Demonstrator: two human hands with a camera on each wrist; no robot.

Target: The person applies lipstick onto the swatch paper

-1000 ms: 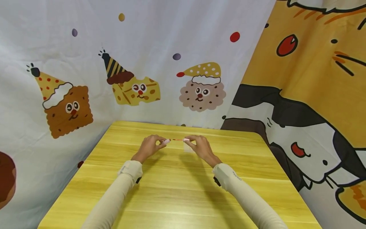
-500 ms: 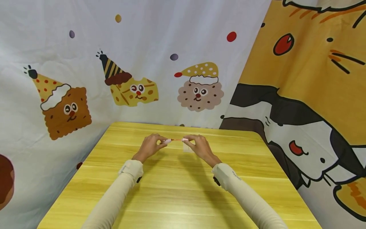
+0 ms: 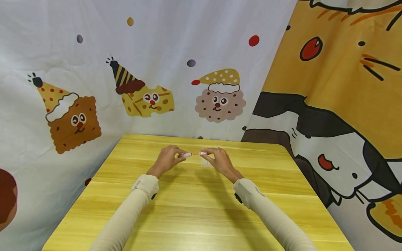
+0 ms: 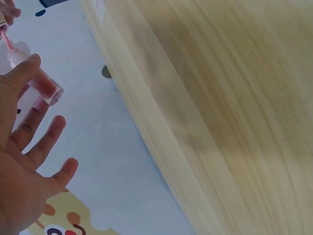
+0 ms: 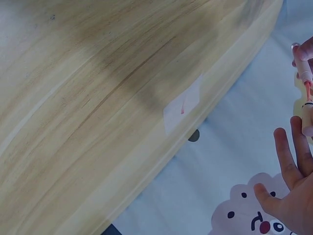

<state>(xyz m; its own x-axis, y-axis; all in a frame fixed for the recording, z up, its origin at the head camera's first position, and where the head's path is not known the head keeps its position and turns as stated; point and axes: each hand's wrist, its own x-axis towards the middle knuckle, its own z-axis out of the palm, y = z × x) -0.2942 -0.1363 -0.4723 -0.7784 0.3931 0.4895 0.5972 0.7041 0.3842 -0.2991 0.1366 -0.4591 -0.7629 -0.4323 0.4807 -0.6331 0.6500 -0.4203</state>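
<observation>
My left hand pinches a clear lip gloss tube with pink gloss inside, between thumb and forefinger; its other fingers are spread. The right hand pinches the pale pink cap, which carries the thin reddish applicator wand. Both pieces are held nearly level above the table, and the wand's tip is in the tube's neck. A stretch of wand still shows between tube and cap. Below the right hand lies a small white paper with a short red stroke on it.
The wood-grain table reaches back to a white cloth backdrop printed with cartoon snacks. On the right hangs an orange, black and white printed cloth.
The left hand has moved slightly right with the tube, closing the gap to the wand. The wand's tip has passed into the tube's neck. My right hand has barely moved.
</observation>
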